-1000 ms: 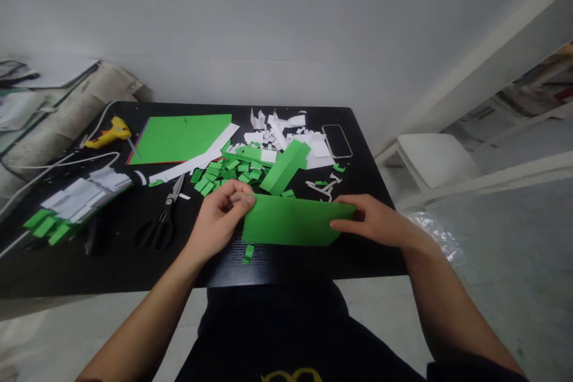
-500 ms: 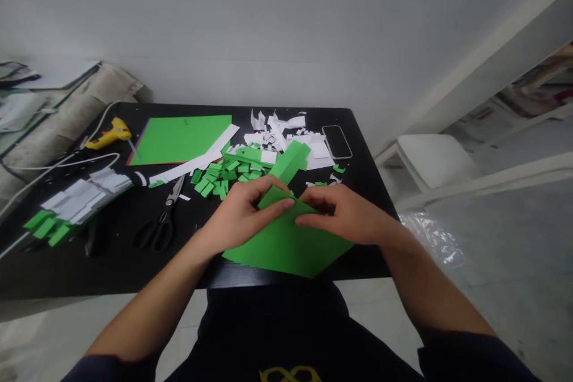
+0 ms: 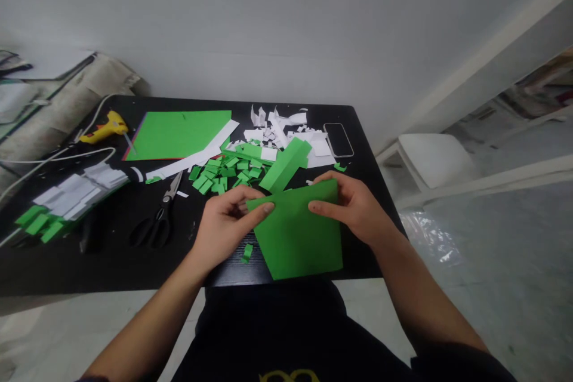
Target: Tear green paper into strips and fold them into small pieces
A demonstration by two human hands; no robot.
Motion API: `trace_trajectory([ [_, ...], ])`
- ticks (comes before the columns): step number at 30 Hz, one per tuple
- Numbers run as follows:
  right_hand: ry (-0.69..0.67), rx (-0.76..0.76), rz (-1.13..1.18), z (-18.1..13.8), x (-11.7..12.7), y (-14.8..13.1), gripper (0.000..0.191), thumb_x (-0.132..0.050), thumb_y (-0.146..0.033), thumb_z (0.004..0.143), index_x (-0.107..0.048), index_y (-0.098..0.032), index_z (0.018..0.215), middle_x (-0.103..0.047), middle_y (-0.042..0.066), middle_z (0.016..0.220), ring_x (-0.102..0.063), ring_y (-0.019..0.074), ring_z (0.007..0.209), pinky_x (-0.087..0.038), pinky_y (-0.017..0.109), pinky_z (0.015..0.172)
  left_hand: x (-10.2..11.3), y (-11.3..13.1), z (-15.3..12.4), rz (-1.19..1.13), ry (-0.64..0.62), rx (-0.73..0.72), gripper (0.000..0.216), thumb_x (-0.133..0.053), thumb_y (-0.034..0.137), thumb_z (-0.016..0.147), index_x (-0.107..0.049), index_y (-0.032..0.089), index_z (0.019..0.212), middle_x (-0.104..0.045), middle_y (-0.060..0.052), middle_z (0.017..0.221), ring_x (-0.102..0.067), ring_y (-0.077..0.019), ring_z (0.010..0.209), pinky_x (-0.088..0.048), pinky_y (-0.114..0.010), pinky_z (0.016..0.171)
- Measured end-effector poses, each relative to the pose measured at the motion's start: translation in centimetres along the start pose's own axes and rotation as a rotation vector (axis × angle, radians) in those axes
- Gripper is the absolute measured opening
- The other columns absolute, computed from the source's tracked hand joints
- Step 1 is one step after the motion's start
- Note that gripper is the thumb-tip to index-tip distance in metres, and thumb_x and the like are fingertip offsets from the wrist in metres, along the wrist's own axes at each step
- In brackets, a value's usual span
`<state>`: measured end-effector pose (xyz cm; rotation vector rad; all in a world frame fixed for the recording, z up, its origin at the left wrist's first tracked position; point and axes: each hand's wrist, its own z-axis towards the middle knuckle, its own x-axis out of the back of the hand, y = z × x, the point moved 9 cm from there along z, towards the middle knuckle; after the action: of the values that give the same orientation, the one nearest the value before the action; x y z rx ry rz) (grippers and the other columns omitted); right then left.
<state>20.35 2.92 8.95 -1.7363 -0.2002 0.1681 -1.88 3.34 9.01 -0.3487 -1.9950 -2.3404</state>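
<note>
A sheet of green paper (image 3: 299,236) hangs between my two hands near the table's front edge. My left hand (image 3: 230,221) pinches its upper left corner, thumb in front and fingers mostly hidden behind. At the upper right corner, my right hand (image 3: 353,206) grips the sheet the same way. Just below my left hand lies a small folded green scrap (image 3: 247,253). Beyond the sheet are a folded green strip (image 3: 286,165) and a heap of small green paper pieces (image 3: 215,176). Black-handled scissors (image 3: 162,215) lie left of my left hand, blades pointing away from me.
A yellow glue gun (image 3: 105,128) with a white cord lies at the back left. Near it are a green sheet stack (image 3: 179,134) and a bundle of white and green strips (image 3: 74,197). White scraps (image 3: 280,128) and a phone (image 3: 339,140) lie toward the back right.
The green sheet has turned from a corner-up slant to nearly square. My hands have moved apart along its top edge. The small green scrap below my left hand has come into view.
</note>
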Motion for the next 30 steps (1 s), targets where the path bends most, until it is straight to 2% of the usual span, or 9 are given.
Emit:
trace_trajectory([
  [2, 0.074, 0.026, -0.071, 0.1, 0.3, -0.6, 0.033, -0.097, -0.038, 0.073, -0.074, -0.025, 0.094, -0.073, 0.0, 0.082, -0.07, 0.0189, 0.071, -0.058, 0.031, 0.062, -0.4, 0.5, -0.1, -0.019, -0.016, -0.009, 0.012, -0.086, 0.032, 0.086, -0.078, 0.024, 0.089, -0.05, 0.005, 0.059, -0.041, -0.0099, 0.049, -0.033, -0.025, 0.046],
  [6, 0.157, 0.045, -0.075, 0.1, 1.1, -0.5, 0.034, -0.096, -0.04, 0.073, -0.075, -0.025, 0.095, -0.074, 0.001, 0.092, -0.071, 0.0191, 0.076, -0.06, 0.032, 0.067, 0.0, 1.7, -0.6, -0.07, -0.009, -0.095, 0.021, -0.085, 0.025, 0.089, -0.08, 0.026, 0.109, -0.064, 0.004, 0.068, -0.058, -0.0115, 0.058, -0.049, -0.024, 0.054],
  [12, 0.13, -0.028, 0.01, -0.1, 1.6, 1.8, 0.045, -0.095, -0.041, 0.077, -0.07, -0.03, 0.113, -0.075, 0.0, 0.089, -0.076, 0.0232, 0.076, -0.065, 0.037, 0.066, 0.5, 2.0, -1.2, -0.095, -0.104, -0.116, 0.026, -0.087, 0.022, 0.087, -0.083, 0.026, 0.112, -0.079, 0.0, 0.077, -0.074, -0.0158, 0.066, -0.064, -0.028, 0.065],
  [16, 0.124, -0.034, 0.031, 0.1, 1.5, 1.9, 0.045, -0.095, -0.041, 0.078, -0.069, -0.03, 0.114, -0.076, 0.0, 0.091, -0.077, 0.0236, 0.078, -0.067, 0.038, 0.069, 0.5, 2.1, -0.9, -0.157, -0.149, -0.12, 0.033, -0.095, 0.026, 0.08, -0.085, 0.026, 0.112, -0.081, 0.0, 0.076, -0.076, -0.0166, 0.066, -0.066, -0.027, 0.065],
  [20, 0.089, -0.056, 0.019, 0.5, 1.0, 2.1, 0.044, -0.094, -0.042, 0.078, -0.071, -0.029, 0.113, -0.078, 0.003, 0.099, -0.078, 0.0241, 0.083, -0.067, 0.04, 0.071, 0.4, 1.7, -0.5, -0.191, -0.143, -0.057, 0.029, -0.097, 0.035, 0.077, -0.087, 0.025, 0.102, -0.079, -0.001, 0.071, -0.074, -0.0171, 0.06, -0.064, -0.028, 0.059],
  [24, 0.094, -0.064, 0.07, 0.7, 1.0, 2.5, 0.044, -0.097, -0.041, 0.075, -0.072, -0.028, 0.109, -0.078, 0.003, 0.101, -0.077, 0.0232, 0.084, -0.067, 0.039, 0.073, 0.3, 1.7, -0.3, -0.214, -0.153, -0.06, 0.029, -0.097, 0.031, 0.076, -0.087, 0.025, 0.102, -0.078, 0.0, 0.069, -0.072, -0.0159, 0.058, -0.063, -0.027, 0.058],
  [30, 0.189, -0.037, 0.031, 0.3, 1.3, 2.1, 0.04, -0.099, -0.044, 0.069, -0.075, -0.026, 0.096, -0.077, 0.002, 0.084, -0.076, 0.0233, 0.075, -0.066, 0.039, 0.069, 0.4, 1.4, -0.5, -0.18, -0.131, -0.045, 0.023, -0.087, 0.026, 0.085, -0.084, 0.025, 0.108, -0.076, 0.001, 0.071, -0.071, -0.0146, 0.06, -0.058, -0.024, 0.056],
])
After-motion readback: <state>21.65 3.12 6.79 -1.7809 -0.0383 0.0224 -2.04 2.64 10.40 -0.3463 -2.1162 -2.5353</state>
